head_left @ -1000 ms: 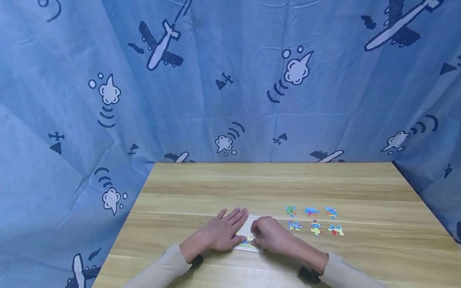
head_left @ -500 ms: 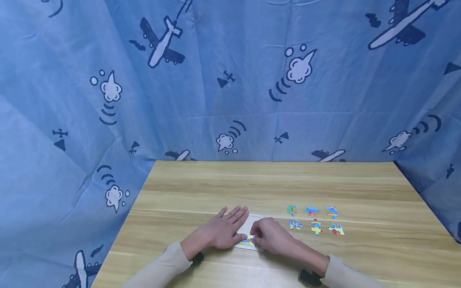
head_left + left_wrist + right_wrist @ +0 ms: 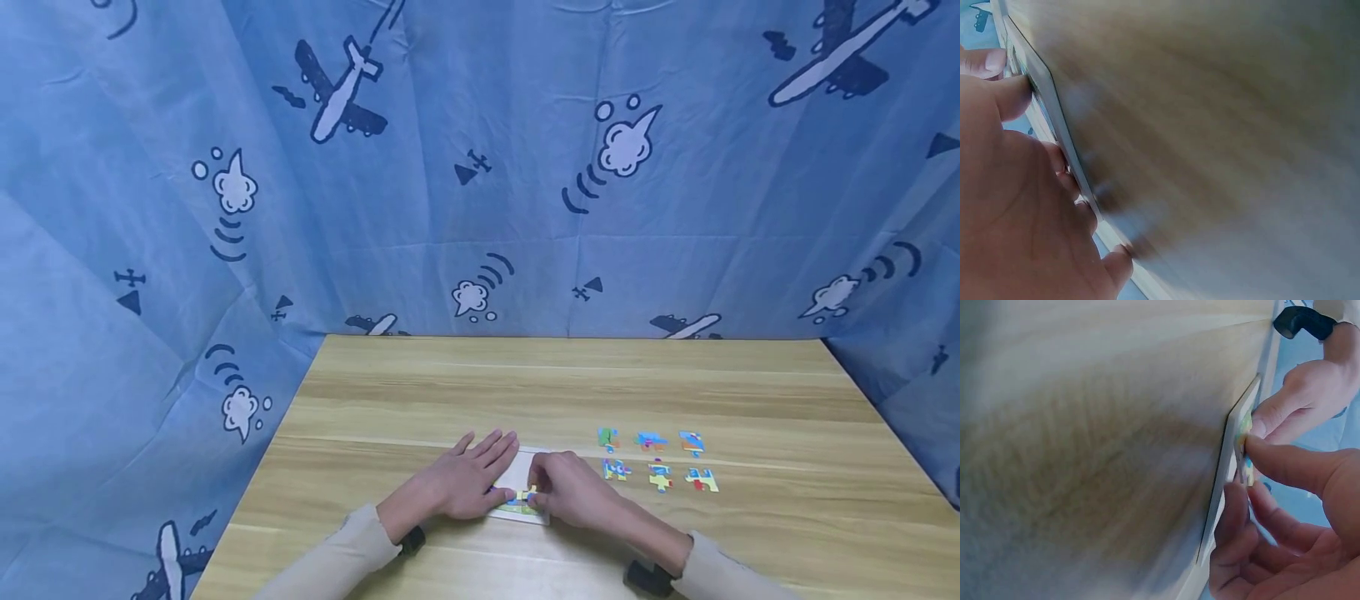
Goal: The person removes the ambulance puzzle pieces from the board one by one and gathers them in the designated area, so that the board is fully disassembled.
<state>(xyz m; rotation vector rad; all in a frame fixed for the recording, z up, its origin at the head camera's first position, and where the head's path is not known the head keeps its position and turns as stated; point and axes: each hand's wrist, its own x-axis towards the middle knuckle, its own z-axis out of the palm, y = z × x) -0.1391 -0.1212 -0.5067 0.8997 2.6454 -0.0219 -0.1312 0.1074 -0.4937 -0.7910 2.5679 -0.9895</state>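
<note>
In the head view my left hand (image 3: 468,483) lies flat with fingers spread over the left side of a white puzzle tray (image 3: 517,472). Its thumb rests on coloured pieces along the tray's near edge. At the near right corner my right hand (image 3: 573,490) pinches a yellow and blue jigsaw piece (image 3: 532,493) between thumb and fingers. The right wrist view shows this jigsaw piece (image 3: 1247,470) tilted up from the tray (image 3: 1225,456), close to the left thumb. Its lower edge is partly hidden by the fingers.
Right of the tray, several loose jigsaw pieces lie in two rows, among them a green one (image 3: 608,438), a blue one (image 3: 651,442) and a red and yellow one (image 3: 702,480). A blue airplane-print curtain (image 3: 525,208) stands behind the wooden table (image 3: 465,379).
My right fingertips have shifted slightly right, and more of the pinched jigsaw piece shows between them. The left hand stays put on the tray.
</note>
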